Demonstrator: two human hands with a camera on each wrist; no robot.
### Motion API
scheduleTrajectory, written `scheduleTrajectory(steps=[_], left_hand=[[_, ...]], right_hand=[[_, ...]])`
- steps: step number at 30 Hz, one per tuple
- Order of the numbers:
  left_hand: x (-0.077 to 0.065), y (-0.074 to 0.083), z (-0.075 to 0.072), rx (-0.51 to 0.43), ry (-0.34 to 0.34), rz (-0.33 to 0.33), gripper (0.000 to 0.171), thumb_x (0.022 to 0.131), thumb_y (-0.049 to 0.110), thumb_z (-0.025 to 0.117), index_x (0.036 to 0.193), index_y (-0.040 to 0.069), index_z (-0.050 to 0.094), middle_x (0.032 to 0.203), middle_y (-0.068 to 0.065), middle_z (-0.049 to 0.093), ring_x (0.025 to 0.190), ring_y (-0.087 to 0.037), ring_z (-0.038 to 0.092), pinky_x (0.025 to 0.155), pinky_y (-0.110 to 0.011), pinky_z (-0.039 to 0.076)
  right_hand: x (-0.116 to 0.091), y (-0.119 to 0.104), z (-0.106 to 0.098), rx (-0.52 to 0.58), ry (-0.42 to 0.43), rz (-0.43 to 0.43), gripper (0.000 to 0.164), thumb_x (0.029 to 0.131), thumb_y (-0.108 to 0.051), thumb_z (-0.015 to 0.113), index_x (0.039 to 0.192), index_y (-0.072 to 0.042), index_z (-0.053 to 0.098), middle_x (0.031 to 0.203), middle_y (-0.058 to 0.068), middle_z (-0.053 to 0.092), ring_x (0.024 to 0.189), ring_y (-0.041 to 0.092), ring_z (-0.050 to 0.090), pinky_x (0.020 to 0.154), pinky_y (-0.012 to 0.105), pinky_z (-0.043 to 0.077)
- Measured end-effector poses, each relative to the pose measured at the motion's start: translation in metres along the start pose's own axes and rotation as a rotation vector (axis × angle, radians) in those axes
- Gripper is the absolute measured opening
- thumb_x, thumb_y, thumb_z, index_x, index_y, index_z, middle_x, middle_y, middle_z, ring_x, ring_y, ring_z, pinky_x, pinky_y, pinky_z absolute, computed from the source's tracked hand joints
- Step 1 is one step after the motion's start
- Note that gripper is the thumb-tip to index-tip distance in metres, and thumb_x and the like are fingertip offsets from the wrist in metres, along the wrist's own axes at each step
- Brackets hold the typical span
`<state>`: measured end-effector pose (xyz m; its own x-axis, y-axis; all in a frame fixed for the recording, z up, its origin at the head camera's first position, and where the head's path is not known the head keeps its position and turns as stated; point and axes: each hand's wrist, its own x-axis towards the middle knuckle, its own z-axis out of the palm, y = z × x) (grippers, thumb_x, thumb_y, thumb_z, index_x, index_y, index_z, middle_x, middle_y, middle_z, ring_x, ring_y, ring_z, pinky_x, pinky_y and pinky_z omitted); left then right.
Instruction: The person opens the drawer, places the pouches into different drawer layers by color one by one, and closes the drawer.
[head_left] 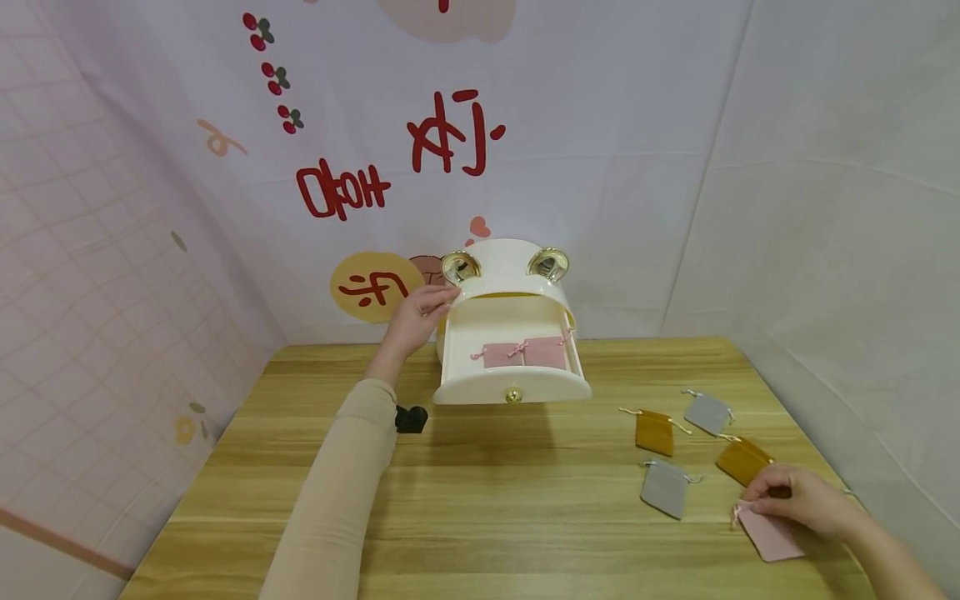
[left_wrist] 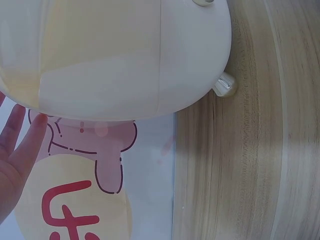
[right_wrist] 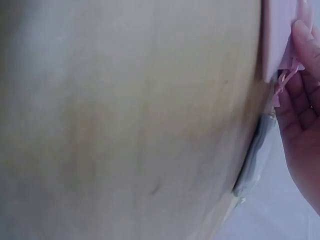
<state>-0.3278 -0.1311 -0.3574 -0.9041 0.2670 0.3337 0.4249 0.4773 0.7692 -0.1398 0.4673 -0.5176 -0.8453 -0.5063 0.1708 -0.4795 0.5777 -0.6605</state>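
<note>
A white frog-shaped storage box (head_left: 501,260) with gold-rimmed eyes has its drawer (head_left: 465,329) pulled out. Two pink drawstring pouches (head_left: 543,353) lie side by side inside it. My left hand (head_left: 416,318) touches the upper left of the box; in the left wrist view, straight fingertips (left_wrist: 35,131) meet the box's edge. At the right, my right hand (head_left: 802,500) pinches another pink drawstring pouch (head_left: 770,533) near its drawstring end, between thumb and fingers. Beside that hand lies a mustard pouch (head_left: 741,461), partly covered by it in the head view.
Also on the right of the wooden table (head_left: 480,533) are another mustard pouch (head_left: 655,432) and two grey pouches (head_left: 664,489). A small black object (head_left: 410,419) lies by the left forearm. A printed cloth (head_left: 600,167) hangs behind the table.
</note>
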Motion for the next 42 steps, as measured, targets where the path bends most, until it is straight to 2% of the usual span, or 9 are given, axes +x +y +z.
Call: scheduleTrajectory(steps=[4, 7, 13, 16, 19, 26, 36, 42], left_hand=[[0.000, 0.000, 0.000, 0.002, 0.004, 0.003, 0.034, 0.102, 0.018, 0.058, 0.135, 0.017, 0.065, 0.137, -0.003, 0.055, 0.128, -0.023, 0.050, 0.102, -0.040, 0.046], [-0.001, 0.001, 0.000, -0.004, 0.009, 0.000, 0.034, 0.102, 0.017, 0.058, 0.135, 0.017, 0.065, 0.137, -0.003, 0.055, 0.127, -0.023, 0.050, 0.102, -0.040, 0.046], [-0.001, 0.000, 0.000, -0.002, 0.008, -0.005, 0.034, 0.102, 0.017, 0.058, 0.135, 0.017, 0.065, 0.137, -0.003, 0.055, 0.127, -0.024, 0.051, 0.103, -0.040, 0.045], [-0.001, -0.001, 0.000, -0.002, 0.008, -0.004, 0.034, 0.102, 0.017, 0.058, 0.135, 0.018, 0.065, 0.137, -0.003, 0.055, 0.127, -0.024, 0.051, 0.103, -0.040, 0.046], [-0.002, -0.001, 0.000, -0.001, 0.010, -0.005, 0.034, 0.102, 0.017, 0.058, 0.135, 0.017, 0.064, 0.137, -0.003, 0.055, 0.127, -0.024, 0.051, 0.102, -0.040, 0.046], [-0.001, -0.001, 0.001, -0.002, 0.013, -0.001, 0.034, 0.102, 0.016, 0.058, 0.135, 0.017, 0.064, 0.137, -0.003, 0.055, 0.127, -0.024, 0.051, 0.103, -0.040, 0.046], [0.000, -0.001, 0.003, 0.003, 0.018, -0.020, 0.034, 0.101, 0.017, 0.059, 0.134, 0.019, 0.065, 0.137, -0.002, 0.054, 0.126, -0.023, 0.052, 0.102, -0.038, 0.046], [0.001, -0.001, 0.003, -0.003, 0.022, -0.013, 0.033, 0.101, 0.015, 0.059, 0.134, 0.018, 0.066, 0.136, -0.003, 0.055, 0.126, -0.023, 0.051, 0.102, -0.038, 0.046]], right_hand=[[0.004, -0.008, -0.002, -0.027, 0.026, 0.093, 0.018, 0.087, -0.002, 0.073, 0.089, -0.020, 0.073, 0.085, -0.009, 0.067, 0.077, 0.000, 0.054, 0.060, 0.020, 0.044], [0.010, -0.015, -0.003, -0.006, 0.031, 0.177, 0.010, 0.091, -0.009, 0.072, 0.091, -0.019, 0.073, 0.087, -0.008, 0.067, 0.078, 0.002, 0.056, 0.062, 0.022, 0.047], [0.031, -0.025, -0.002, -0.054, 0.048, 0.213, 0.004, 0.092, -0.015, 0.072, 0.092, -0.019, 0.073, 0.087, -0.010, 0.066, 0.077, 0.001, 0.057, 0.061, 0.023, 0.049], [0.044, -0.032, -0.002, -0.017, 0.054, 0.237, 0.002, 0.094, -0.017, 0.070, 0.093, -0.016, 0.072, 0.087, -0.007, 0.065, 0.074, 0.005, 0.056, 0.060, 0.025, 0.049], [0.057, -0.038, -0.003, 0.018, 0.065, 0.219, 0.004, 0.095, -0.015, 0.069, 0.095, -0.012, 0.072, 0.088, -0.002, 0.065, 0.073, 0.008, 0.056, 0.060, 0.025, 0.050], [0.089, -0.061, -0.008, 0.041, 0.139, 0.142, 0.004, 0.094, -0.009, 0.068, 0.094, -0.010, 0.071, 0.090, 0.006, 0.064, 0.073, 0.010, 0.056, 0.058, 0.027, 0.050], [0.141, -0.102, -0.024, 0.052, 0.250, 0.042, 0.007, 0.094, -0.001, 0.066, 0.099, -0.004, 0.071, 0.097, 0.001, 0.065, 0.078, 0.011, 0.060, 0.063, 0.025, 0.052], [0.177, -0.131, -0.035, 0.091, 0.291, 0.045, 0.010, 0.096, -0.009, 0.066, 0.102, -0.002, 0.071, 0.096, 0.003, 0.067, 0.077, 0.013, 0.060, 0.064, 0.023, 0.052]])
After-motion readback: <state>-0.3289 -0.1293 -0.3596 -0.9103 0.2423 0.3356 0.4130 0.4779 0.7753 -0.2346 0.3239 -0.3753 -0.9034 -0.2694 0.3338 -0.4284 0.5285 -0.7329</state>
